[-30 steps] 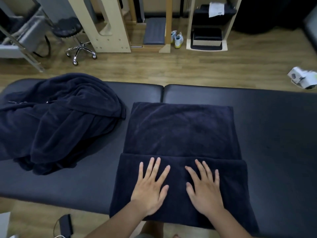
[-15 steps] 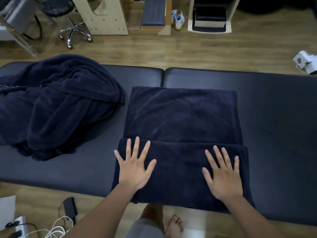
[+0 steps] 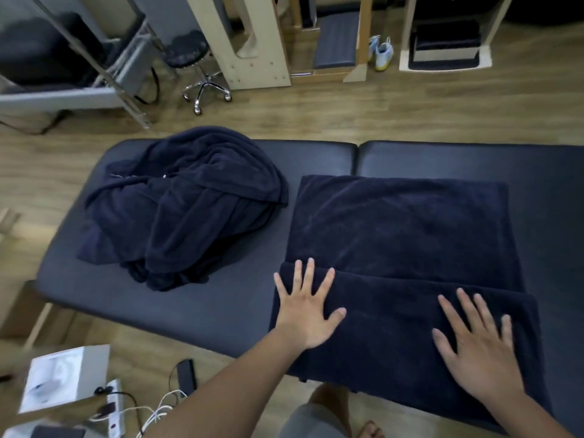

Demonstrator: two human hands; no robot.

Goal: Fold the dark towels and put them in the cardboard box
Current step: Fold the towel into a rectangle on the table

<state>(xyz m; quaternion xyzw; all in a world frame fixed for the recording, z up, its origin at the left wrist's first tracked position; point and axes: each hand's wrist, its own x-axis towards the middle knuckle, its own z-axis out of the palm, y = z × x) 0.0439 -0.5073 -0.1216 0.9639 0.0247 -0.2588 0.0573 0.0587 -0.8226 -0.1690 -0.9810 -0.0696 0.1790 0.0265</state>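
A dark navy towel (image 3: 401, 229) lies flat on the black padded table (image 3: 227, 311), its near part folded over into a band along the front edge. My left hand (image 3: 308, 308) presses flat on the left end of that band, fingers spread. Near the band's right end my right hand (image 3: 477, 349) lies flat too, fingers straight. A heap of crumpled dark towels (image 3: 186, 207) sits on the left half of the table. A tan cardboard edge (image 3: 8, 216) shows at the far left, blurred.
On the floor at lower left lie a white box (image 3: 60, 377), a power strip with cables (image 3: 113, 409) and a black phone-like object (image 3: 186, 374). A wheeled stool (image 3: 196, 64) and wooden frames (image 3: 252, 42) stand beyond the table. My bare foot (image 3: 373, 429) is under the table's edge.
My hands slid apart along the folded band, from its middle toward its left and right ends. The view has swung left, showing more floor on the left.
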